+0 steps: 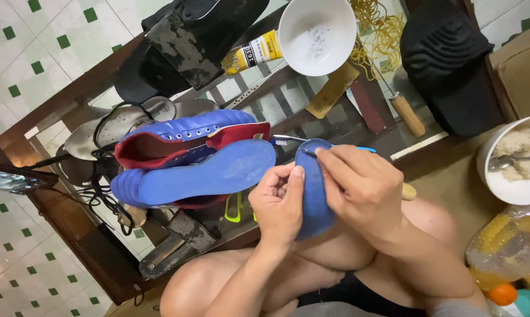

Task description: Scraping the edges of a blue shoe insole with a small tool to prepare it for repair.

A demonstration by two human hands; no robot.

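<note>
My left hand [279, 202] pinches the near edge of a blue insole [313, 191] held upright over my knees. My right hand [362, 188] lies against the insole's other side and grips a thin tool whose dark tip touches the insole's top; a wooden handle end pokes out behind the wrist. A toothbrush [283, 140] with a blue handle lies just behind the insole. To the left, a blue and red shoe [182, 141] rests on the glass table with a second blue insole [209, 175] lying across it.
A white bowl [316, 35], a glue tube [253, 53], yellow string, a wooden-handled tool [407, 114] and black shoe soles [188, 35] sit on the glass table [288, 105]. A bowl of rice with a spoon [520, 158] and a plastic bag stand at right.
</note>
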